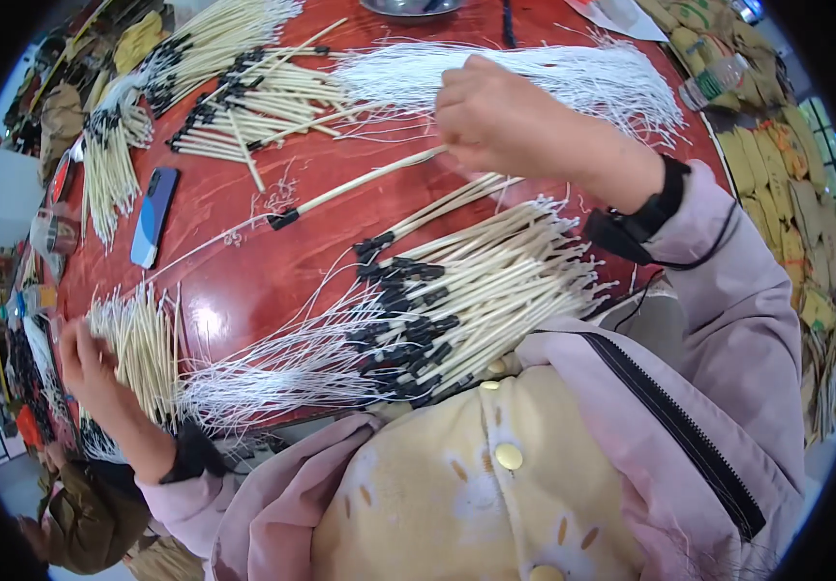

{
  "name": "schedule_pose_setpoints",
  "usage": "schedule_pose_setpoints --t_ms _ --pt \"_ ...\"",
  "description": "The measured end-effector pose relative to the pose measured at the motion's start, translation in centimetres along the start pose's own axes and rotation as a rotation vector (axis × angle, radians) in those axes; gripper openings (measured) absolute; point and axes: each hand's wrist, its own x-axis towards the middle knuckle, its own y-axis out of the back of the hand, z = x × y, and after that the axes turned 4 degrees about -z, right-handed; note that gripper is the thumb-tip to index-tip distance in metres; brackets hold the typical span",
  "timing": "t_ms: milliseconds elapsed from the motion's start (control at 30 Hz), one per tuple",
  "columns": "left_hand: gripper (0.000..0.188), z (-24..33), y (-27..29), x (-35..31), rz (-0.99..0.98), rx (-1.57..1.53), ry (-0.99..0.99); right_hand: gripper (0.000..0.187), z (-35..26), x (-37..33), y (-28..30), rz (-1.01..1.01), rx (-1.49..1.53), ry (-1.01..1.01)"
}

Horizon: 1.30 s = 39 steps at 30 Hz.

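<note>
My right hand [495, 116] is closed around the far end of a thin cream stick [369, 182], which slants over the red table. The stick's lower end carries a black cap [284, 220]. From that cap a white string [207, 246] stretches down to the left, toward my left hand [93, 368]. Its fingers are pinched together beside a bundle of upright-looking cream sticks [142, 339]; the string's last stretch is hard to see there. In front of my body lies a big heap of similar black-capped sticks [486, 290], their white strings [287, 373] trailing left.
A bundle of white strings [573, 82] lies at the far side, beside more capped sticks [253, 107]. A blue phone [154, 218] rests on the red table [234, 300]. At the back stands a metal bowl [413, 8]. A plastic bottle [715, 80] lies right. Another person's sleeve [98, 513] shows lower left.
</note>
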Motion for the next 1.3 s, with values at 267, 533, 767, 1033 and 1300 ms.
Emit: schedule_pose_setpoints --t_ms 267,533,767,1033,1300 --pt "0.015 -9.4 11.7 -2.2 0.148 0.125 0.167 0.016 -4.1 -8.8 6.2 0.011 0.18 -0.053" --pt "0.028 0.6 -4.4 -5.2 -0.415 0.529 -0.277 0.023 -3.6 -13.9 3.2 0.073 0.397 -0.276" --pt "0.02 11.4 -24.0 -9.8 -1.07 0.169 -0.547 0.017 -0.6 -15.5 -1.1 -0.015 0.178 -0.41" --pt "0.024 14.4 -30.1 -11.2 -1.376 0.207 -0.401 0.012 -0.1 -16.3 -2.6 -0.104 0.191 -0.421" --pt "0.025 14.2 -33.6 -14.4 -1.43 -0.301 -0.14 0.009 1.5 -14.3 2.1 0.097 0.219 -0.338"
